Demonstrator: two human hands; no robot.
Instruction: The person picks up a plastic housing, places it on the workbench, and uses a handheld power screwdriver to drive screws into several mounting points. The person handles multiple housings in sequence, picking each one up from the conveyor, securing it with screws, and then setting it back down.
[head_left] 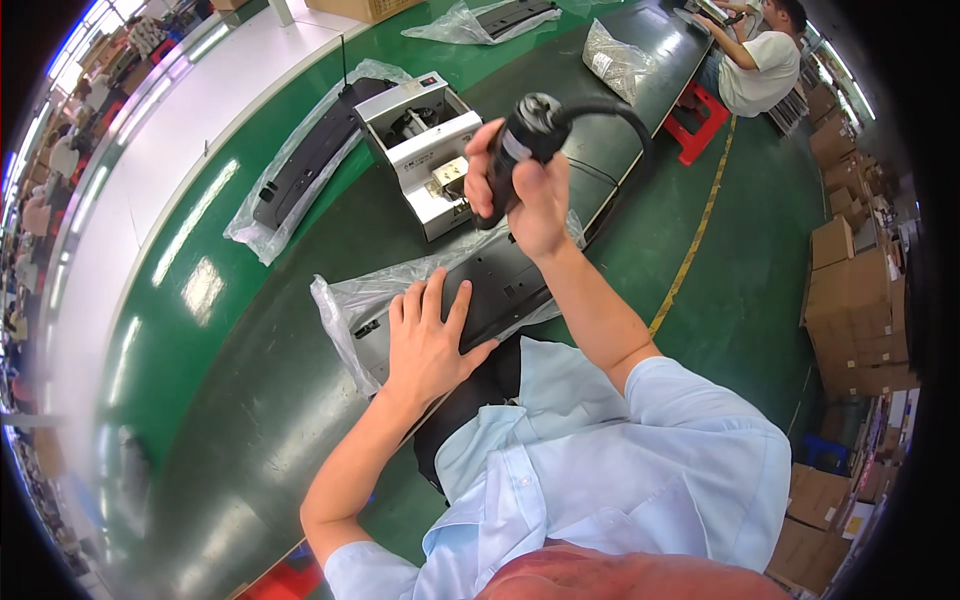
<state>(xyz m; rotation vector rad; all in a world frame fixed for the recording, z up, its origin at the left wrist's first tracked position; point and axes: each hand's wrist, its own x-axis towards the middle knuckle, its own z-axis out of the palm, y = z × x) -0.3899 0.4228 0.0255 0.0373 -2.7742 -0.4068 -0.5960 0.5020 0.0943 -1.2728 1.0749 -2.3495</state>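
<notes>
The right hand (525, 190) grips a black power screwdriver (520, 150), fingers closed around it. The left hand (430, 340) lies flat, fingers open, on a bagged black panel (500, 285). A grey machine (425, 150) stands just behind on the bench (250, 400).

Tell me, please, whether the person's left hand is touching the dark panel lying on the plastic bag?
Touching. The head view shows the left hand pressed flat, palm down with fingers spread, on the dark panel, no gap showing.

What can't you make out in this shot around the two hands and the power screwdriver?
Head view:
- Tip of the power screwdriver: hidden behind the right hand.
- Black panel in the plastic bag: partly covered by the left hand and right forearm.
- White machine: its inner parts are too small to tell.
</notes>
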